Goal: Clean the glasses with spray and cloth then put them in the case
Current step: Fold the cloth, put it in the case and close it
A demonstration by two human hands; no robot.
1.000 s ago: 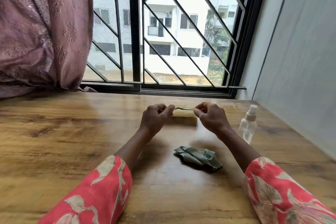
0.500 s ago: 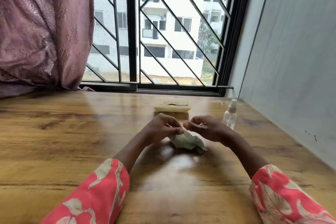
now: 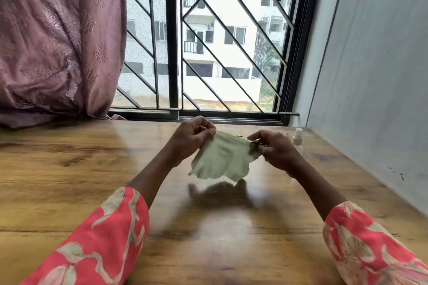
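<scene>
A pale green cleaning cloth (image 3: 222,159) hangs spread out above the wooden table (image 3: 69,169), stretched between both hands. My left hand (image 3: 192,139) pinches its upper left corner. My right hand (image 3: 273,148) pinches its upper right corner. A small clear spray bottle (image 3: 297,139) with a white cap stands just behind my right hand. The glasses and their case are hidden behind the cloth and hands.
A barred window (image 3: 208,53) runs along the table's far edge. A mauve curtain (image 3: 58,41) hangs at the far left and rests on the table. A grey wall (image 3: 370,76) borders the table's right side.
Both hands left the glasses on the case at the back, came down to the crumpled cloth, lifted it off the table and pulled it open between them.
</scene>
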